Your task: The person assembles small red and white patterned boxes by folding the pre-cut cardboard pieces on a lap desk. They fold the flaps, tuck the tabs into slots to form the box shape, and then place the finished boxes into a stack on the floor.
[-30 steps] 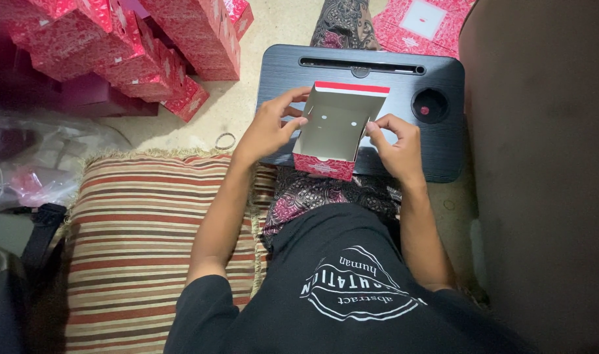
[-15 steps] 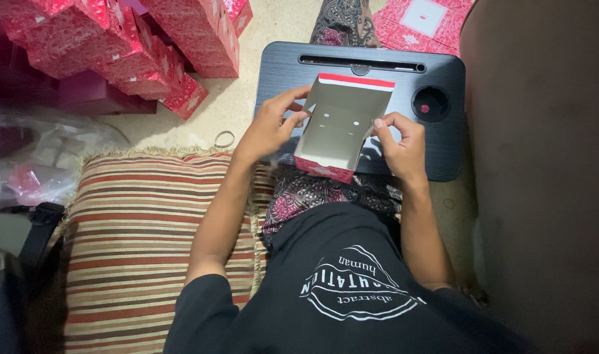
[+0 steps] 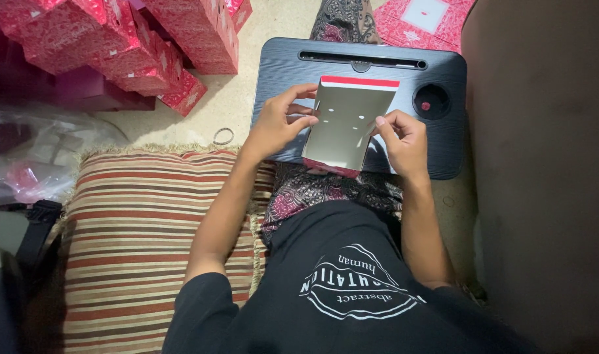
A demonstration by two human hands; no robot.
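A person seated on the floor folds a flat cardboard carton (image 3: 347, 123), grey on its inner face with a red strip along its top edge, over a dark lap desk (image 3: 444, 151) that spans their knees. At ten o'clock from the desk rises a heap of assembled red patterned boxes (image 3: 135, 39), stacked at angles and leaning on one another; at one o'clock, beyond the desk's far edge, lies a flat red sheet with a white panel (image 3: 421, 19). A small ring (image 3: 223, 136) rests on the beige floor at nine o'clock from the desk, just off its corner, and a striped cushion (image 3: 135, 249) fills the ground at seven o'clock, beside the person's thigh. Clear plastic wrapping (image 3: 37, 157) is bunched at the far nine o'clock edge. The desk's round cup recess (image 3: 431, 101) sits at three o'clock from the carton, clear of the hands. The left hand (image 3: 281, 124) grips the carton's left edge, thumb pressed on the grey face and fingers curled behind. The right hand (image 3: 402, 137) pinches the right edge between thumb and forefinger, knuckles up. Both forearms reach forward from the body, elbows bent, the carton tilted up between them above the desk's middle.
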